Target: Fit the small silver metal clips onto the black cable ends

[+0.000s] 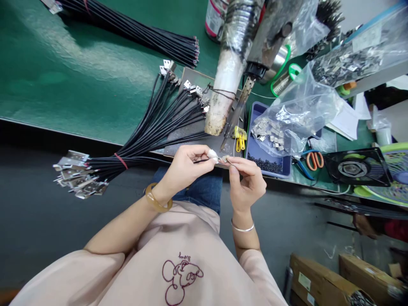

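My left hand (193, 165) pinches the end of a black cable at the table's front edge, with a white cover on a fingertip. My right hand (247, 180) is closed in a pinch on a small metal piece (225, 159), which meets the cable end. Its exact kind is too small to make out. To the left, a bundle of black cables (149, 127) tied with a red band hangs over the edge. Metal USB plugs (195, 90) top many of its far ends. Just beyond my hands, a soldering iron (237, 108) points down beside a whitish, wrapped tube (223, 85).
A blue tray (255, 146) holds a plastic bag of metal shells and small black parts. Yellow clips (239, 139), pliers (314, 160), solder spools (283, 83) and a fan (355, 168) lie around it. Another cable bundle (134, 27) rests at the back left. Cardboard boxes (318, 278) stand below.
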{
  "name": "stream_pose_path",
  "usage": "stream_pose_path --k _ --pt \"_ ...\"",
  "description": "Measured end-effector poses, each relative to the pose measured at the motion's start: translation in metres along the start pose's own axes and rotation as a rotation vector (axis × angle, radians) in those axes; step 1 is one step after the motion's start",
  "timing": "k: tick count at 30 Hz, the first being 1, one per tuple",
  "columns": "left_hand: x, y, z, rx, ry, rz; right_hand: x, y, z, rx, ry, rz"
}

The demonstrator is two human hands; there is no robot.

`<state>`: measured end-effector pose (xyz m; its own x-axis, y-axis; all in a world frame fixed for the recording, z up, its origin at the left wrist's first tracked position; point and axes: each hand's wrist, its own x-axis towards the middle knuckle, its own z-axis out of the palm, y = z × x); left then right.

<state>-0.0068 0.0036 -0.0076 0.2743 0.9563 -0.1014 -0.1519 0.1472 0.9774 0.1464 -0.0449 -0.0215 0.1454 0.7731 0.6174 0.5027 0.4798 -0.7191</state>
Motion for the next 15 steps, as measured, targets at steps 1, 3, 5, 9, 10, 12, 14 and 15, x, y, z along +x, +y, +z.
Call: stream_pose_path --k 1,3,5,9,10,12,14,15 --pt "-0.0002 -0.0006 0.0007 0.006 0.016 0.006 -0.0003 0.0016 0.0006 0.009 0.019 0.028" --pt "-0.0005 -0.0016 0.0017 0.023 0.043 0.022 -0.0006 0.0039 0.0018 0.009 0.029 0.077" --pt "-0.0005 -0.0023 0.0023 0.041 0.049 0.036 -0.0002 0.0053 0.0029 -0.015 -0.002 0.084" --pt "0.0008 -0.0024 0.0026 0.079 0.057 0.064 0.0022 0.0064 0.0051 -0.138 -0.05 -0.073" --pt "0.0013 -0.0023 0.0028 0.087 0.062 0.073 0.0031 0.0066 0.0057 -0.178 -0.05 -0.121" --pt "0.002 -0.0019 0.0033 0.098 0.071 0.084 0.0046 0.0068 0.0069 -0.25 -0.047 -0.196" --pt "0.0025 -0.0015 0.004 0.101 0.076 0.086 0.0059 0.0072 0.0079 -0.298 -0.046 -0.243" --pt "0.0027 -0.0015 0.0044 0.1 0.078 0.085 0.0063 0.0075 0.0083 -0.313 -0.046 -0.262"
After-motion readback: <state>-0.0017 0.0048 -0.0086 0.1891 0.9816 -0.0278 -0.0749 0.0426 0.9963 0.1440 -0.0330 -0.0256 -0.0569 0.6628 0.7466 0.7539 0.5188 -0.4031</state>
